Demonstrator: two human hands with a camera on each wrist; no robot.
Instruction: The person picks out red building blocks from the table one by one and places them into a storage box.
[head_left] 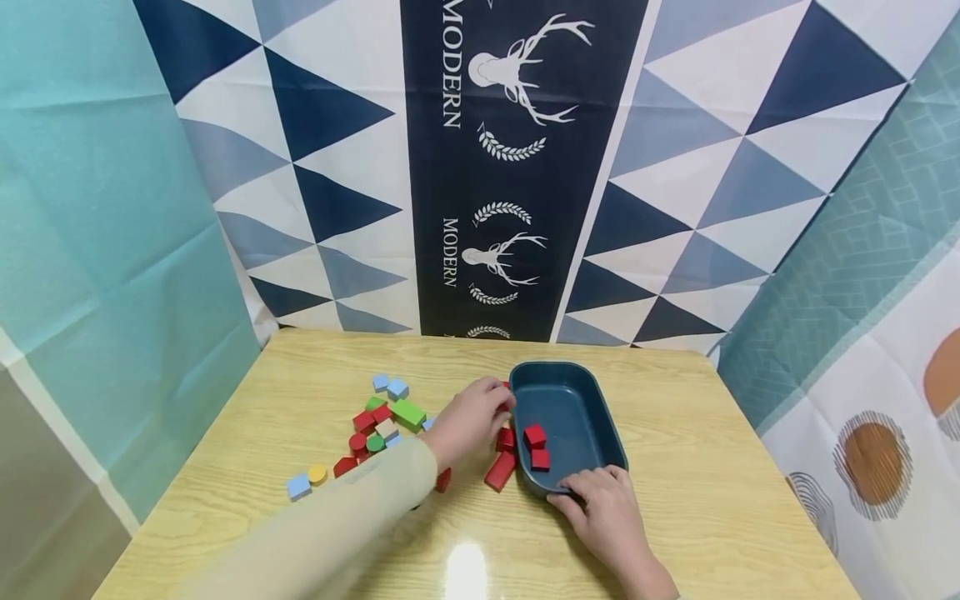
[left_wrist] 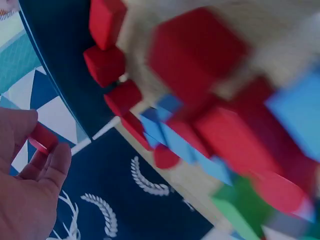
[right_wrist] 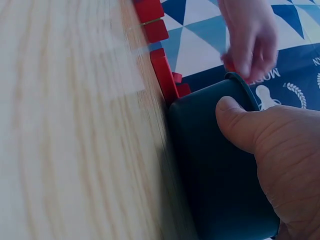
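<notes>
My left hand [head_left: 468, 419] is over the left rim of the dark blue tray [head_left: 573, 408]. Its thumb and fingers pinch a small red block [left_wrist: 42, 137], best seen in the left wrist view. At the near end of the tray, my right hand [head_left: 606, 512] grips the rim, with the thumb [right_wrist: 235, 112] on the outer wall. Two red cubes lie inside the tray, the upper one [head_left: 535, 436] close to its left wall. Just outside that wall lie a long red block [head_left: 500, 471] and a red cube [head_left: 506, 440].
Left of the tray, loose blocks are spread on the wooden table [head_left: 675, 433]: several red ones, a green bar [head_left: 408, 414], blue cubes and a yellow disc [head_left: 318, 474]. My left forearm partly covers them. A patterned cloth [head_left: 345, 208] hangs behind the table.
</notes>
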